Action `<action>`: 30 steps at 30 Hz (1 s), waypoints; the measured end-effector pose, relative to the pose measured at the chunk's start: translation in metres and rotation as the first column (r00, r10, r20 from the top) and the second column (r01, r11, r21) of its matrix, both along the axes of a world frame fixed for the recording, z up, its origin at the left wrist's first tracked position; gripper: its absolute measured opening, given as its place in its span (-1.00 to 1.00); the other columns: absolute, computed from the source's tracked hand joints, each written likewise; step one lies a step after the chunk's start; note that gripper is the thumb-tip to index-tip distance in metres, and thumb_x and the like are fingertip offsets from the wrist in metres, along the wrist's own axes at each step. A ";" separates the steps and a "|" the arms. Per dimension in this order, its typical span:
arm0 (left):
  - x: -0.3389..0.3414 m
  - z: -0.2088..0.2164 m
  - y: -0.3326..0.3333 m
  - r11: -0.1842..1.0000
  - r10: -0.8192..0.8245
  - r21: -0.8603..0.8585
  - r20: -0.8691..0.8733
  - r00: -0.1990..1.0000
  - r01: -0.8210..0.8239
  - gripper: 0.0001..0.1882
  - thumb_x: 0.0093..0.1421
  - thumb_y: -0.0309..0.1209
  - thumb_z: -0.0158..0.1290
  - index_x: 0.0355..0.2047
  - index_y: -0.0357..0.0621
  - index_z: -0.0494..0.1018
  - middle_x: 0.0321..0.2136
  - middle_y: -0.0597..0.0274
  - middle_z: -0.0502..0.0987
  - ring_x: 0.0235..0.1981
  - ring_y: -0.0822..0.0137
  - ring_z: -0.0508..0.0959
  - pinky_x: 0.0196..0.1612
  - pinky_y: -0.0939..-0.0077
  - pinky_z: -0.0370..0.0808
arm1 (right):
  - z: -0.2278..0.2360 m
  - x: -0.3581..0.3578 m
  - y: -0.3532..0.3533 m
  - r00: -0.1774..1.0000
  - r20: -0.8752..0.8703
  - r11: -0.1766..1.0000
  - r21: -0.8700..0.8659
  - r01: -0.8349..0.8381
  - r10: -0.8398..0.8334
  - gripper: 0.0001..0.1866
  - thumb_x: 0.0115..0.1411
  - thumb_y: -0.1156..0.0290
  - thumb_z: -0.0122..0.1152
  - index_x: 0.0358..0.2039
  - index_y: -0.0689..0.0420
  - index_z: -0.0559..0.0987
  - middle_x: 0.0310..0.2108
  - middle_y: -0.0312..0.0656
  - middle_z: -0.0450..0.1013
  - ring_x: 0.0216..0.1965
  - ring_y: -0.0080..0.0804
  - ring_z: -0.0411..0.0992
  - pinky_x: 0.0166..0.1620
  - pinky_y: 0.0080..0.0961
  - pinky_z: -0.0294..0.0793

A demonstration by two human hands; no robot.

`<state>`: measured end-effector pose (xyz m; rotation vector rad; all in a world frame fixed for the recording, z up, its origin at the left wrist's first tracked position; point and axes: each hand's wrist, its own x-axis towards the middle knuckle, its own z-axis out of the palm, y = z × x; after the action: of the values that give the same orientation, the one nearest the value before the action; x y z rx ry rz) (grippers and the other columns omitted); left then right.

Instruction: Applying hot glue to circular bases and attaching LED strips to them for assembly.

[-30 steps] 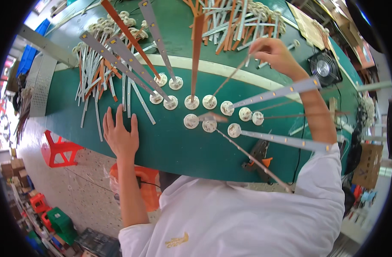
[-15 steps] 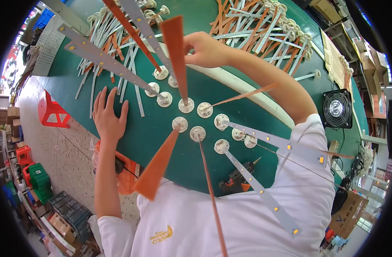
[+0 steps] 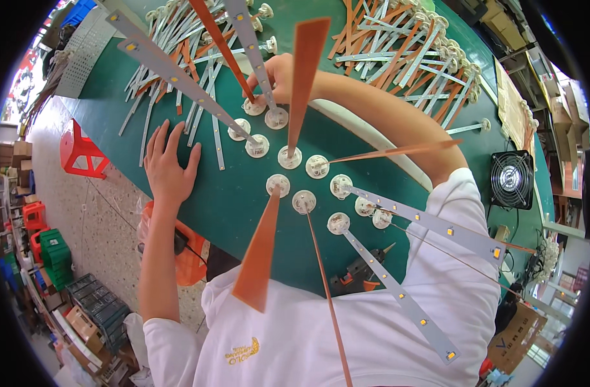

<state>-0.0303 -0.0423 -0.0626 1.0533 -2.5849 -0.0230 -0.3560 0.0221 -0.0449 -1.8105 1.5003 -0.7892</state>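
Several LED strips on round white bases stand on a green table (image 3: 224,213), fanned outward. My right hand (image 3: 279,76) reaches around behind them, fingers curled at the foot of an orange-backed LED strip (image 3: 219,44). Its white base (image 3: 253,106) sits just below the fingertips, which are partly hidden by strips in front. Close to that hand stands a silver LED strip (image 3: 253,48) on its own base (image 3: 276,119). My left hand (image 3: 170,164) lies flat on the table near its left edge, fingers spread, holding nothing.
Heaps of loose LED strips lie at the far left (image 3: 192,61) and far right (image 3: 411,58). A glue gun (image 3: 359,269) rests near my body. A black fan (image 3: 511,180) stands on the right. A red stool (image 3: 82,151) is on the floor at left.
My right hand has moved left and closed in on the foot of the orange-backed LED strip. My left hand stays flat on the table. The whole view has shifted slightly.
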 end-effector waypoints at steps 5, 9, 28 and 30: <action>0.000 0.001 0.001 1.000 0.010 0.026 0.005 1.000 -0.010 -0.46 0.28 -0.08 0.10 0.24 0.13 0.40 0.30 0.12 0.32 0.35 0.05 0.25 0.36 0.01 0.15 | 0.003 0.004 0.003 0.999 -0.019 1.000 0.000 0.032 -0.032 -0.66 0.00 0.24 0.45 -0.16 0.01 0.74 -0.39 -0.19 0.65 -0.42 -0.47 0.57 -0.29 -0.50 0.53; 0.001 0.001 -0.001 0.999 0.020 0.031 0.018 1.000 -0.021 -0.46 0.28 -0.07 0.09 0.25 0.14 0.40 0.31 0.13 0.31 0.35 0.05 0.24 0.36 0.01 0.15 | 0.015 0.009 0.008 0.996 -0.044 0.992 0.098 0.078 -0.074 -0.74 0.04 0.41 0.41 -0.21 0.14 0.73 -0.33 -0.15 0.64 -0.33 -0.38 0.57 -0.23 -0.49 0.52; -0.002 0.003 0.001 0.999 0.023 0.030 0.019 1.000 -0.024 -0.46 0.27 -0.09 0.11 0.23 0.06 0.41 0.31 0.10 0.32 0.35 0.04 0.25 0.36 0.03 0.16 | 0.044 -0.005 -0.010 0.979 0.064 0.973 0.119 -0.198 0.191 -0.60 -0.03 0.37 0.49 -0.11 0.04 0.69 -0.15 -0.26 0.52 -0.09 -0.39 0.45 0.02 -0.37 0.42; -0.001 0.001 -0.001 1.000 0.019 0.024 0.009 1.000 -0.020 -0.45 0.25 -0.07 0.12 0.23 0.10 0.42 0.30 0.11 0.32 0.36 0.06 0.24 0.34 0.03 0.18 | 0.041 0.004 -0.018 0.977 0.044 0.967 0.142 -0.211 0.207 -0.60 -0.03 0.36 0.50 -0.11 0.04 0.70 -0.12 -0.26 0.51 -0.07 -0.39 0.44 0.03 -0.37 0.42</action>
<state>-0.0310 -0.0432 -0.0618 1.0892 -2.5882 -0.0442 -0.3518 0.0046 -0.0036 -1.8033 1.2879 -0.5843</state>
